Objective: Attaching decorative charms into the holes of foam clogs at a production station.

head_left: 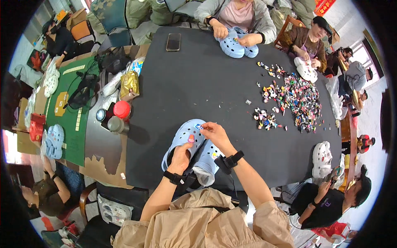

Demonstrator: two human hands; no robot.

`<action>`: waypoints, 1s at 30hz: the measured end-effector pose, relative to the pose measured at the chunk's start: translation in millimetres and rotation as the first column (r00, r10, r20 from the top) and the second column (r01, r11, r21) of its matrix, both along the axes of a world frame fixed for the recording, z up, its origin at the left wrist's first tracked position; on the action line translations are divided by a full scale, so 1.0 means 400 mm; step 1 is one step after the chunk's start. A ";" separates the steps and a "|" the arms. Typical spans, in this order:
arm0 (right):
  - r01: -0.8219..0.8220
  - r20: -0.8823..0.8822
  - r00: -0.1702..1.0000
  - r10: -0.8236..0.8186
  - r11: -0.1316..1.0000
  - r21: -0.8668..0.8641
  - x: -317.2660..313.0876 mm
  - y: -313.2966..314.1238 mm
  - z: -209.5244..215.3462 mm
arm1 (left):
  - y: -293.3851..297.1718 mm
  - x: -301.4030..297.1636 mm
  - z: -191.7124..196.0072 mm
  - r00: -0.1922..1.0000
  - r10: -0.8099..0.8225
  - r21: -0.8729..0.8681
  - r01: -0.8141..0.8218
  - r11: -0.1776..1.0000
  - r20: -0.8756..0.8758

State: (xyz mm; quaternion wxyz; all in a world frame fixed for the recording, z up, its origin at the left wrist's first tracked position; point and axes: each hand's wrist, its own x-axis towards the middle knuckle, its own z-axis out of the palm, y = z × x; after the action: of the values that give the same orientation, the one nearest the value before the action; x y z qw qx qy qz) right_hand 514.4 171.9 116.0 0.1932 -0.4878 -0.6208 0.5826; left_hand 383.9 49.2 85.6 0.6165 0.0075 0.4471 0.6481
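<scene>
A light blue clog (180,135) with round holes lies near the front edge of the black table, its toe pointing away from me. My left hand (180,158) grips it, with fingers in the foot opening. At the toe, my right hand (214,133) is closed in a pinch at a small blue shoe charm (198,127); the fingertips partly cover it. A pink charm (191,139) sits on the upper, close to my left fingers. Beside this clog, under my right wrist, rests its light blue mate (206,157), bearing a yellow-and-white charm (215,156) and pale wrapping at the heel.
Loose charms (304,101) are heaped on the right of the black table (186,82). Across from me a person handles blue clogs (232,44). White clogs (321,159) stand at the right edge. A red-lidded jar (122,109) and a phone (173,42) are left.
</scene>
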 end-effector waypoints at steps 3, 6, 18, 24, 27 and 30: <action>-0.064 0.100 0.994 0.050 0.988 0.142 -0.033 0.000 0.011 | -0.002 0.000 0.006 0.997 0.044 -0.049 -0.040 0.998 0.069; -0.103 0.177 0.982 0.068 0.976 0.193 -0.050 0.000 0.018 | -0.006 0.005 0.002 0.994 0.038 -0.051 -0.033 0.998 0.103; -0.281 0.376 0.902 0.213 0.950 0.134 -0.064 0.052 0.045 | 0.004 0.009 0.028 0.998 0.012 -0.077 -0.007 0.997 0.068; -0.469 0.639 0.687 0.347 0.883 0.024 -0.117 0.062 0.091 | -0.008 0.002 0.047 0.998 -0.020 -0.014 0.021 1.000 0.055; -0.650 0.828 0.490 0.272 0.747 0.139 -0.140 0.058 0.053 | -0.010 0.000 0.029 0.999 -0.032 -0.102 0.037 0.994 0.042; -0.514 0.674 0.721 0.161 0.776 0.365 -0.121 0.062 0.060 | -0.020 -0.008 0.019 0.996 -0.033 -0.090 0.041 0.995 0.085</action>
State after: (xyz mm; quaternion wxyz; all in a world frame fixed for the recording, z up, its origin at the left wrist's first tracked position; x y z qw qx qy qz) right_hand 466.0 196.7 140.0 -0.0049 -0.4479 -0.8652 0.2256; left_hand 380.6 41.0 93.1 0.6463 -0.0394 0.4498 0.6152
